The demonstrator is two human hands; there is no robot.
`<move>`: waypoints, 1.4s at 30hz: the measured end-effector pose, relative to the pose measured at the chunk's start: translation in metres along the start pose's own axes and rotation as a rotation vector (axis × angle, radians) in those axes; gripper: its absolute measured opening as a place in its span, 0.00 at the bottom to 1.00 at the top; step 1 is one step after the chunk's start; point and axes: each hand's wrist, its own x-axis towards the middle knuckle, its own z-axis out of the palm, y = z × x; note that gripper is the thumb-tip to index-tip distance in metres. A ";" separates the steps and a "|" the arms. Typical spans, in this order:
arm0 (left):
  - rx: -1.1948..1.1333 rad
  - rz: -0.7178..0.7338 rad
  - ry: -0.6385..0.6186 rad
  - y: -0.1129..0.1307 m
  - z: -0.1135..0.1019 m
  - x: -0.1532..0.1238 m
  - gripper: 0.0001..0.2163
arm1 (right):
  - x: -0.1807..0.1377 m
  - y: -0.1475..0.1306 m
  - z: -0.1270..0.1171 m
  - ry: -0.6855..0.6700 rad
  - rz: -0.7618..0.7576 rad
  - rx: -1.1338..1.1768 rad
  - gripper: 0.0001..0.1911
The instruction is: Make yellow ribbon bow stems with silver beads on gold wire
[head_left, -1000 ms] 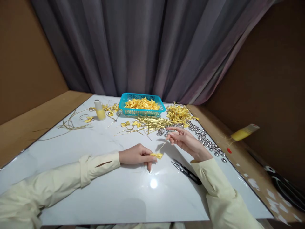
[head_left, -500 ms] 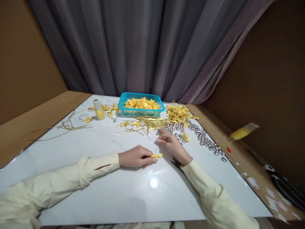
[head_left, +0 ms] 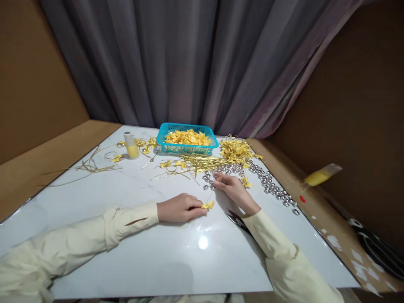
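Observation:
My left hand (head_left: 180, 207) rests on the white table (head_left: 132, 248) with its fingers pinched on a small yellow ribbon bow (head_left: 208, 205). A thin thread runs from the bow up toward my right hand (head_left: 234, 189). That hand lies palm down at the near edge of a scatter of silver bells (head_left: 271, 184), fingertips closed on the thread beside the bells. A loose yellow bow (head_left: 245, 182) lies just right of it. Black scissors (head_left: 236, 219) show partly from under my right wrist.
A blue basket (head_left: 187, 137) of yellow bows stands at the back, with gold wires (head_left: 195, 162) in front and a pile of finished bows (head_left: 236, 150) to its right. A yellow thread spool (head_left: 131, 145) stands back left. Another spool (head_left: 320, 175) lies on the brown ledge, right.
My right hand dropped from a raised, palm-up pose down onto the table by the silver bells. The left hand stayed put with the bow.

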 end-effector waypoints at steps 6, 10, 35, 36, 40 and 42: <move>-0.010 -0.004 -0.004 0.001 -0.001 0.000 0.18 | -0.009 -0.019 0.000 0.019 -0.058 -0.013 0.09; 0.013 -0.008 -0.011 0.001 -0.001 0.000 0.18 | -0.012 -0.026 -0.007 -0.025 -0.051 -0.016 0.10; 0.031 -0.007 -0.009 0.004 -0.001 -0.001 0.17 | -0.017 -0.026 0.003 -0.083 -0.100 -0.427 0.09; 0.032 -0.010 -0.011 0.004 -0.001 -0.001 0.17 | -0.017 -0.026 0.004 -0.090 -0.098 -0.425 0.09; 0.035 -0.016 -0.016 0.003 -0.001 0.000 0.18 | -0.018 -0.024 0.010 -0.123 -0.097 -0.407 0.08; 0.031 -0.011 -0.015 0.003 -0.001 0.000 0.17 | -0.019 -0.024 0.013 -0.140 -0.102 -0.394 0.07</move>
